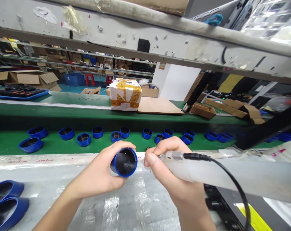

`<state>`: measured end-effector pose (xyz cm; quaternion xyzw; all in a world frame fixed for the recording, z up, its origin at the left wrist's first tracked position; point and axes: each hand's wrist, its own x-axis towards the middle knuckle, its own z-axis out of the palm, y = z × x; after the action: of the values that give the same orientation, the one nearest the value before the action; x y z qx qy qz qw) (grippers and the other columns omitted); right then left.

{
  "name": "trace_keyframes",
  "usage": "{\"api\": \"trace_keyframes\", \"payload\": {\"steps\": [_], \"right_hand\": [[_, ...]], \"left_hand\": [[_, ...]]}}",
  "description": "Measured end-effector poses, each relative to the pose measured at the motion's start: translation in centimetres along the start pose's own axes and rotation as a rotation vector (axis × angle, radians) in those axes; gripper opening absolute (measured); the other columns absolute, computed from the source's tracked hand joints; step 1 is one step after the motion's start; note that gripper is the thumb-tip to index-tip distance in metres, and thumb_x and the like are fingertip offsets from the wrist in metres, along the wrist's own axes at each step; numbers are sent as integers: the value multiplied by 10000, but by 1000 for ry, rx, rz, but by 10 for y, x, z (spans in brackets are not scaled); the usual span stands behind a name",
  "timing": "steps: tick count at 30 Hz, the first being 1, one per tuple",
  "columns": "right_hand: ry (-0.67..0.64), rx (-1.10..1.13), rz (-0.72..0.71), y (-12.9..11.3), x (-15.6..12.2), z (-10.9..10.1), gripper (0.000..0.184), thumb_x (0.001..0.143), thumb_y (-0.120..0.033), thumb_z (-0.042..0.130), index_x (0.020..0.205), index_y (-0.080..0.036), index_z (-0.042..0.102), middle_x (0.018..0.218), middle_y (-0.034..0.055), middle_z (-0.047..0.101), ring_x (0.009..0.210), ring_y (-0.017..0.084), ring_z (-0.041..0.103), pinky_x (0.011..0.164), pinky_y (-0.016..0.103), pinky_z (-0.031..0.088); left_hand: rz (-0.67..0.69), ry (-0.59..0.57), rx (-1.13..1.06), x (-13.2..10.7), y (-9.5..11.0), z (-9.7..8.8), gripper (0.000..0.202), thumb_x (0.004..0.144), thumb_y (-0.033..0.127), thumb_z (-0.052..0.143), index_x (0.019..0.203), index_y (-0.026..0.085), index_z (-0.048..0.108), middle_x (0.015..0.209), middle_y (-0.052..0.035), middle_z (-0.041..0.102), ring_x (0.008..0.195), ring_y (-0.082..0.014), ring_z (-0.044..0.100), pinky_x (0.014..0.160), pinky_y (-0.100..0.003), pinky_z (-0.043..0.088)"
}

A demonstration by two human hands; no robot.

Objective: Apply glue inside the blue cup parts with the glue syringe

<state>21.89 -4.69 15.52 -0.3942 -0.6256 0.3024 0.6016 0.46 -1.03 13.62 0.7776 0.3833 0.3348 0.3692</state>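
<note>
My left hand (100,171) is closed around a blue round cup-shaped part (125,163) with a black inside. Its opening faces me, tilted up. In my right hand (175,179) is a pen-shaped tool (173,156) with a clear body and a black cable (228,176) at its rear. The tool's thin dark tip is at the right rim of the blue part; I cannot tell whether it touches. Several similar blue parts (84,140) sit on the green conveyor belt (56,148) beyond my hands. Two larger-looking ones (9,211) are near me at the lower left.
A wide translucent tube (243,175) comes in from the right, behind the tool. Below it stands a dark box with knobs (215,203). Plastic film covers the near work surface (126,208). A taped carton (126,94) and a board (159,106) rest on the ledge beyond the belt.
</note>
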Motion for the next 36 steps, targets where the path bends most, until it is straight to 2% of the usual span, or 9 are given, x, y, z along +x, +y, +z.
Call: {"api": "trace_keyframes", "payload": {"steps": [11, 22, 28, 32, 36], "right_hand": [[-72, -32, 30, -4, -2, 0, 117, 947, -291, 798, 882, -302, 701, 768, -25, 738, 709, 206, 705, 702, 374, 550], [-84, -5, 59, -14, -7, 9, 118, 881, -208, 796, 830, -275, 714, 715, -19, 750, 624, 163, 662, 555, 287, 477], [-88, 15, 9, -18, -8, 15, 141, 868, -192, 793, 824, -278, 690, 758, 5, 772, 652, 186, 692, 541, 292, 482], [-120, 15, 53, -21, -8, 17, 155, 865, -182, 803, 838, -278, 684, 726, -2, 760, 611, 177, 661, 567, 310, 503], [-104, 51, 91, -25, -9, 22, 180, 824, -166, 799, 802, -289, 670, 707, -25, 756, 585, 173, 626, 581, 328, 502]], "left_hand": [[23, 28, -4, -1, 3, -1, 616, 718, 76, 694, 1288, 305, 647, 1319, 6, 743, 1220, -253, 725, 1034, -342, 578], [17, 19, -16, 0, 5, -3, 579, 725, 116, 679, 1273, 300, 649, 1311, 5, 743, 1207, -257, 729, 1024, -358, 577], [-10, 6, -12, -2, 8, -4, 571, 727, 140, 692, 1277, 287, 650, 1329, -24, 744, 1189, -286, 728, 1033, -411, 577], [-16, -19, -32, 0, 7, -1, 592, 717, 120, 695, 1285, 281, 648, 1354, -39, 734, 1199, -299, 727, 1087, -458, 554], [-6, -50, -62, 0, 6, 2, 603, 722, 99, 685, 1293, 288, 646, 1388, -38, 712, 1278, -305, 696, 1106, -458, 542]]}}
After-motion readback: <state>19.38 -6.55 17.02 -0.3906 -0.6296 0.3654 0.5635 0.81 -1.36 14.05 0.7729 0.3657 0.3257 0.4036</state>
